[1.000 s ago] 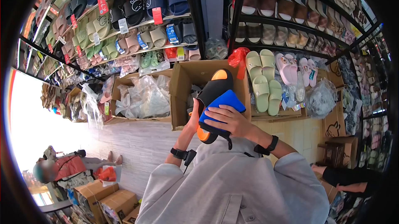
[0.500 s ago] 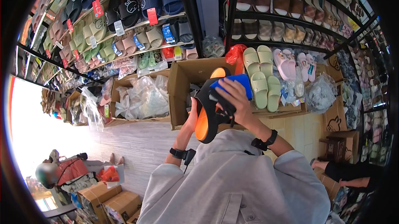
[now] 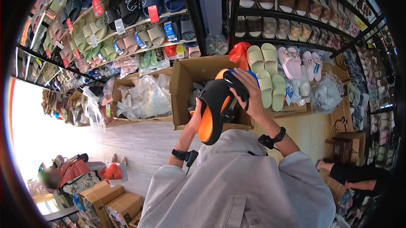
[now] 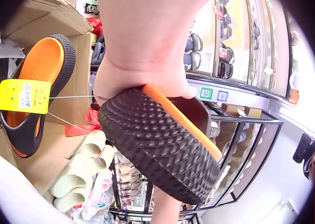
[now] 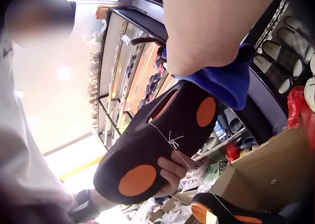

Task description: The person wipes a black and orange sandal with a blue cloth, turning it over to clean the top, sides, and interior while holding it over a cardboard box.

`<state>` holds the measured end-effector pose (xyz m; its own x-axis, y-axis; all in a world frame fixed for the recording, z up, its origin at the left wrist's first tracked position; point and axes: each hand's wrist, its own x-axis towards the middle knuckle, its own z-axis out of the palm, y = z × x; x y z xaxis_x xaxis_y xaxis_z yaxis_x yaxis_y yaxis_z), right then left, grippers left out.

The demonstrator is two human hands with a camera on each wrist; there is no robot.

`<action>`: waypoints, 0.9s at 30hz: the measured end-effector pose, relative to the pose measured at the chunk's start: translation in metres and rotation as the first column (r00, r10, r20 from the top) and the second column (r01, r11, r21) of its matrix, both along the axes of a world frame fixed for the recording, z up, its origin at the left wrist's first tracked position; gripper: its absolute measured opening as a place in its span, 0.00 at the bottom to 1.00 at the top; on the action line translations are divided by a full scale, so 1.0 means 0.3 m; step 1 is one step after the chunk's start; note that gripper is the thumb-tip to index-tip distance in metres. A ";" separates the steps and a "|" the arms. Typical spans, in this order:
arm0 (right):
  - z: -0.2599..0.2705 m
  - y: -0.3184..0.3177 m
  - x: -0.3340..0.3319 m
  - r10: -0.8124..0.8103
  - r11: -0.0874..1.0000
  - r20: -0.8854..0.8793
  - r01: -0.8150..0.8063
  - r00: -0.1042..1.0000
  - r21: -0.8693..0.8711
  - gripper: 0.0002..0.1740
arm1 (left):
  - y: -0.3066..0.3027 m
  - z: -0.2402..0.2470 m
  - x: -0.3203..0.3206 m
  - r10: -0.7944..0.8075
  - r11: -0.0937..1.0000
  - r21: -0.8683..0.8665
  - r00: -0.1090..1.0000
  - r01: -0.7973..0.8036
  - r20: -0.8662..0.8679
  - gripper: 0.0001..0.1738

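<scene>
My left hand [image 3: 196, 117] grips a black slide slipper [image 3: 216, 95] with an orange footbed by its side, tilted above an open cardboard box. In the right wrist view its black sole shows orange ovals, with left fingers [image 5: 172, 170] wrapped at the edge. My right hand [image 3: 250, 92] holds a blue cloth [image 5: 231, 81] with black trim at the slipper's far end; its black side faces up in the head view. A second, matching slipper [image 4: 45, 61] lies at the box, joined to the held one by a white string bearing a yellow tag [image 4: 25, 96].
The cardboard box [image 3: 181, 101] stands in front of me, beside a box of clear plastic bags [image 3: 146, 97]. Pale green slippers [image 3: 265, 86] and pink ones [image 3: 289, 65] lie to the right. Slipper racks [image 3: 279, 14] rise behind. Another person [image 3: 72, 171] is at lower left.
The right hand has carried the blue cloth off the slipper's middle, up and right to its far end, and its black side has turned up. The left hand keeps its hold.
</scene>
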<state>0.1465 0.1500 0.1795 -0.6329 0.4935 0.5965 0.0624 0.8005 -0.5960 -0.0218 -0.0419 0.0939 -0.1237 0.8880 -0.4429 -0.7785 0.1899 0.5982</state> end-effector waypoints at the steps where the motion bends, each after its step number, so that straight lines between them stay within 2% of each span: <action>1: 0.012 -0.021 0.000 -0.009 0.999 0.010 0.009 1.000 0.037 0.34 | 0.000 -0.005 0.005 0.001 1.000 0.009 1.000 -0.001 0.019 0.57; 3: 0.033 -0.062 0.001 0.020 0.993 0.027 -0.022 0.999 0.112 0.34 | 0.011 -0.024 0.002 0.003 1.000 0.029 0.999 -0.005 0.050 0.57; 4: 0.041 -0.087 0.005 0.058 0.987 0.036 -0.063 0.998 0.148 0.34 | 0.021 -0.087 -0.015 -0.110 0.965 0.255 0.976 0.059 0.189 0.58; 5: 0.043 -0.108 0.007 0.098 0.977 0.046 -0.104 0.994 0.184 0.34 | 0.037 -0.189 -0.042 -0.245 0.877 0.474 0.924 0.082 0.294 0.58; 7: 0.036 -0.149 0.014 0.212 0.954 0.082 -0.225 0.974 0.199 0.35 | 0.047 -0.127 -0.029 -0.234 0.889 0.454 0.917 0.067 0.323 0.58; 8: 0.027 -0.157 0.015 0.279 0.936 0.105 -0.295 0.954 0.191 0.35 | 0.031 -0.060 -0.006 -0.084 0.977 0.210 0.966 0.032 0.244 0.58; 9: 0.019 -0.159 0.016 0.345 0.914 0.126 -0.364 0.930 0.181 0.34 | 0.028 0.006 0.013 0.042 0.998 -0.041 0.991 -0.037 0.124 0.58; 10: 0.020 -0.149 0.016 0.365 0.912 0.113 -0.379 0.924 0.154 0.34 | 0.036 -0.014 0.010 0.082 0.997 -0.035 0.975 -0.076 0.209 0.58; 12: 0.030 -0.107 0.014 0.401 0.908 0.084 -0.408 0.912 0.099 0.33 | 0.043 -0.009 0.009 0.060 0.997 -0.048 0.992 -0.054 0.116 0.58; 13: 0.024 -0.081 0.013 0.361 0.926 0.082 -0.368 0.929 0.087 0.34 | 0.045 -0.006 0.013 0.046 0.997 -0.057 0.996 -0.042 0.072 0.58; 16: 0.005 0.006 0.004 0.224 0.972 0.055 -0.227 0.973 0.058 0.33 | 0.051 0.005 0.014 0.031 0.999 0.015 0.993 -0.033 0.112 0.57; 19: -0.024 0.048 -0.007 0.081 0.995 0.000 -0.081 0.997 -0.061 0.33 | 0.035 -0.032 0.003 0.017 1.000 0.016 0.993 -0.019 0.119 0.57; 22: -0.019 0.023 -0.001 0.050 0.999 0.022 -0.050 0.999 0.001 0.33 | 0.039 -0.058 0.011 0.022 1.000 0.005 0.992 -0.023 0.126 0.58; 24: -0.005 -0.010 0.011 0.096 0.994 0.034 -0.097 0.995 0.039 0.33 | 0.057 -0.065 0.022 0.024 0.999 0.028 0.989 -0.028 0.148 0.58; 27: 0.003 -0.070 0.051 0.205 0.973 0.075 -0.212 0.976 0.091 0.34 | 0.088 -0.043 0.039 0.018 0.999 -0.032 0.993 -0.015 0.116 0.58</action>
